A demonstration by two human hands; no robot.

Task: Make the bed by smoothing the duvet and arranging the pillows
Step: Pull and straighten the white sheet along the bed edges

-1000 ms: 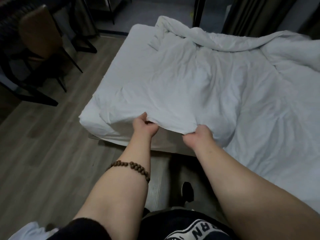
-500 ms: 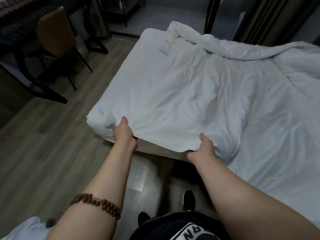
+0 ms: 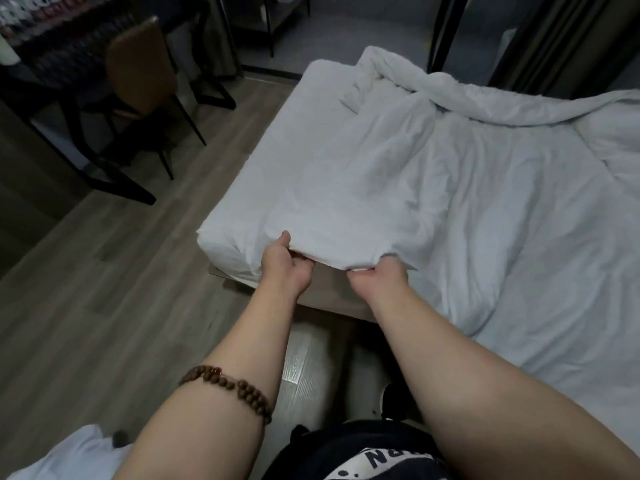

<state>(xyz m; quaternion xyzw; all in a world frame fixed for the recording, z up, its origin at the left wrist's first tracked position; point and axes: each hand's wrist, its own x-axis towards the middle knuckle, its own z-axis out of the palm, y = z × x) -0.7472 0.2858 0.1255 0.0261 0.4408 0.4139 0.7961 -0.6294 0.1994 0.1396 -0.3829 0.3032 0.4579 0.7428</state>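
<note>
I see my left hand and right hand each pinching the near hem of the white duvet, fingers curled under it, near each other just beside the near left corner of the bed. The duvet lies rumpled across the bed, bunched along its far edge. Wooden floor lies open on my left, with a chair well apart from the bed.

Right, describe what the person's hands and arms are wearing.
Both arms are bare, with no sleeves in view. The left hand and right hand wear no gloves. A bracelet of brown round beads circles the left forearm; the right forearm carries nothing. Any rings are too small to tell.
</note>
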